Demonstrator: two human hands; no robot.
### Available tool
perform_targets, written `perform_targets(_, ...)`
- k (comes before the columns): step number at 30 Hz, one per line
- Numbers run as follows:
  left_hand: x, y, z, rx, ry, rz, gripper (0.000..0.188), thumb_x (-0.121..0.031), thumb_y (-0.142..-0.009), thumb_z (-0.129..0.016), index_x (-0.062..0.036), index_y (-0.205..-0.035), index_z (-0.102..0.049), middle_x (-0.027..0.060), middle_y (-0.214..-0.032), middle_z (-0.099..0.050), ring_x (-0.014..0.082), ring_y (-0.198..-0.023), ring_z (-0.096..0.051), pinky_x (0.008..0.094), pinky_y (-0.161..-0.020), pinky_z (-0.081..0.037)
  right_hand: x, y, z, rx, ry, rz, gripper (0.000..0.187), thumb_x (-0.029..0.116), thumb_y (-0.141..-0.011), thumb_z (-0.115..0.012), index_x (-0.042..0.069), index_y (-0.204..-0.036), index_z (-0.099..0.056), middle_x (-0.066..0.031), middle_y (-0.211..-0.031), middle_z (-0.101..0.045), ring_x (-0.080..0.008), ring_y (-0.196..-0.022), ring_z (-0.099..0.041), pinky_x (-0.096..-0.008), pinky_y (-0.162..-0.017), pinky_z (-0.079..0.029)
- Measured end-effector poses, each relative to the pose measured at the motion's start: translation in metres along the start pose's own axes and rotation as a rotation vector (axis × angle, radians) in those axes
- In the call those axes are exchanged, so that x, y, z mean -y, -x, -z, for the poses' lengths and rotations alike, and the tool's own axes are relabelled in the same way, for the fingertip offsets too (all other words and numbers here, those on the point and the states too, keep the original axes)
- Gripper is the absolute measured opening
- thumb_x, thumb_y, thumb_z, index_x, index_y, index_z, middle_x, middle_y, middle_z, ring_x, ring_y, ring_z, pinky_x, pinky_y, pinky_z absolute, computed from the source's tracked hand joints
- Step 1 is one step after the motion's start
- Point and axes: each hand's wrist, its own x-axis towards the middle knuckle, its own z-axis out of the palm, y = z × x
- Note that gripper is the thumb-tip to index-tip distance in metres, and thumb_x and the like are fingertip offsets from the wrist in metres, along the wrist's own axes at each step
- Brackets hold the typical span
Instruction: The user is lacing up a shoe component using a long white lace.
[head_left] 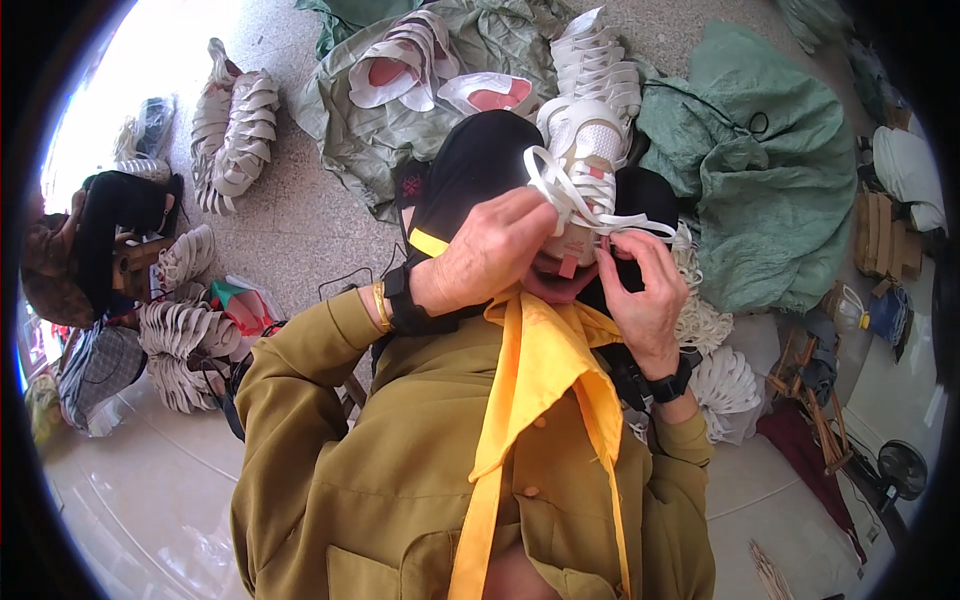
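A white shoe upper (597,133) with pink parts lies over my lap, its toe pointing away from me. White shoelace (563,180) runs through its eyelets and loops loosely above it. My left hand (497,245) is closed at the left side of the upper, with the lace at its fingertips. At the right eyelet edge, thumb and forefinger of my right hand (648,295) pinch the shoelace close to the upper. A pink tab (568,266) shows between my hands. The exact grip of the left fingertips is partly hidden.
Nested white shoe uppers (595,60) lie just beyond my lap, with more stacks (248,130) on the floor to the left. Green sacking (740,160) is heaped at right. Loose white laces (703,325) hang beside my right wrist. Another person (75,240) sits at far left.
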Motion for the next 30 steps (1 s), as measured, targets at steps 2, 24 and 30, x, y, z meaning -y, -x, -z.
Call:
perform_targets(2,0.000,-0.002,0.000,0.015,0.084,0.127,0.015,0.006,-0.082,-0.069,-0.0001,-0.093,-0.060,0.0148,-0.088,-0.063,0.0345,-0.076,-0.066,0.0387,-0.065,-0.053,-0.002,0.001,-0.001,0.000,-0.021,-0.020,0.025,-0.002,-0.083,-0.079,0.002,-0.106,-0.069,-0.0103,-0.100,-0.069,-0.0261,-0.083,-0.069,-0.0361,-0.075,-0.057)
perform_targets(24,-0.016,0.002,0.002,0.027,-0.039,0.121,0.022,0.001,-0.087,-0.070,0.0019,-0.101,-0.053,0.0149,-0.088,-0.053,0.0312,-0.077,-0.059,0.0394,-0.067,-0.051,0.011,-0.021,0.002,0.161,0.399,0.362,0.016,0.002,-0.082,-0.068,0.001,-0.095,-0.060,-0.0116,-0.098,-0.054,-0.0297,-0.091,-0.058,-0.0391,-0.079,-0.052)
perform_targets(30,-0.012,0.005,-0.002,0.031,-0.052,0.141,0.019,0.003,-0.089,-0.066,0.0028,-0.102,-0.053,0.0162,-0.090,-0.053,0.0319,-0.077,-0.060,0.0396,-0.066,-0.051,0.022,-0.017,-0.004,0.139,-0.039,0.398,0.017,0.001,-0.085,-0.073,0.000,-0.097,-0.060,-0.0104,-0.096,-0.061,-0.0283,-0.087,-0.065,-0.0380,-0.072,-0.055)
